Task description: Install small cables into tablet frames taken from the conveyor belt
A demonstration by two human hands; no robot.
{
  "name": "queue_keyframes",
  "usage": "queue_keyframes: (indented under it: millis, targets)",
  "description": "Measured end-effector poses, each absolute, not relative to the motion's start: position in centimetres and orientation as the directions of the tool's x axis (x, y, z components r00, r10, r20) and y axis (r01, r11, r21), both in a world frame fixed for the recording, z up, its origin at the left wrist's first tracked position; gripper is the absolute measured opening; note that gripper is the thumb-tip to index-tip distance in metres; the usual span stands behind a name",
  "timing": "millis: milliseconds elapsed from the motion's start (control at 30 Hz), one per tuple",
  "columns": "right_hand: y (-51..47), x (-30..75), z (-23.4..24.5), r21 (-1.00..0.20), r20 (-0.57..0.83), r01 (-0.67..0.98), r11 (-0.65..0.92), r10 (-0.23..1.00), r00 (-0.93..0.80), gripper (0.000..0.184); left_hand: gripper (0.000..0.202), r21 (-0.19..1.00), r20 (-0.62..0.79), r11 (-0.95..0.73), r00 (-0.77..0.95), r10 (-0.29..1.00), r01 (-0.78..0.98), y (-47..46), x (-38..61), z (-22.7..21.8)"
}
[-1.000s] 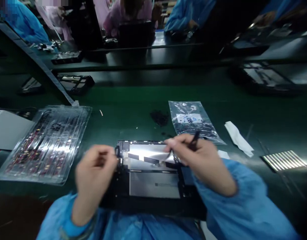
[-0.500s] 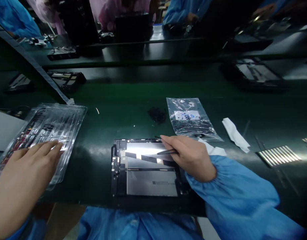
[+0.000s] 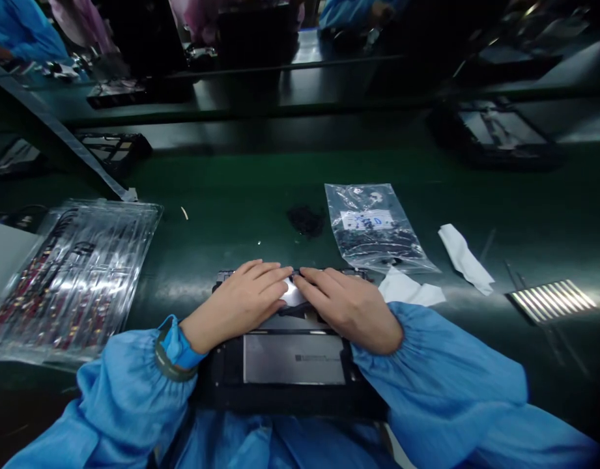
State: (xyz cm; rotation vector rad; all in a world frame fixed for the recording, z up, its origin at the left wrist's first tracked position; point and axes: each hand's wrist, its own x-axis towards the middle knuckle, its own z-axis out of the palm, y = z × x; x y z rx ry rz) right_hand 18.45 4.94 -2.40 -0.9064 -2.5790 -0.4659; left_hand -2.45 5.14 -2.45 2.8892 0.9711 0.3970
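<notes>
An opened tablet [image 3: 230, 365] lies before me with its inside facing up, a grey battery [image 3: 294, 358] in its near half. My left hand [image 3: 248, 296] rests over the far left part, fingers stretched out and lying along the top edge. From the other side my right hand [image 3: 351, 303] bends over the same edge, its fingertips close to the left ones. Its fingers are curled; whatever they hold, if anything, is hidden, and no tweezers show. Between the hands a bright silver patch and a dark strip [image 3: 300, 307] are visible.
A clear plastic tray of small flex parts [image 3: 79, 280] lies left. Beyond the tablet are a pile of tiny black pieces [image 3: 305, 220] and a labelled zip bag [image 3: 375, 225]. White tissues [image 3: 466, 259] and a striped metallic strip sheet [image 3: 554, 299] lie right. Co-workers sit across the bench.
My left hand has moved from the plastic tray onto the tablet's top edge. My right hand has turned over the edge, and the tweezers it held are out of sight.
</notes>
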Motion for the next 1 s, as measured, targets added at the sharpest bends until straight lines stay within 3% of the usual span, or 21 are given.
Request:
queue_keyframes:
  millis: [133,300,567,1000]
  targets:
    - [4.5,18.6,-1.9,0.162,0.4,0.659,0.735,0.561,-0.725,0.027,0.019,0.202,0.199,-0.793,0.769,0.607,0.574,5.5,-2.6,-2.2]
    - [3.3,20.6,-1.2,0.015,0.33,0.682,0.731,0.64,-0.694,0.033,0.035,0.262,0.183,-0.779,0.763,0.62,0.57,5.7,-2.9,-2.2]
    - [2.7,21.8,-1.8,0.171,0.4,0.714,0.679,0.614,-0.68,0.03,0.036,0.084,0.191,-0.813,0.792,0.58,0.576,5.3,-2.7,-2.5]
    - [3.1,21.6,-2.4,0.17,0.415,0.723,0.67,0.617,-0.669,0.031,0.036,0.089,0.209,-0.827,0.801,0.561,0.556,5.5,-2.8,-2.7]
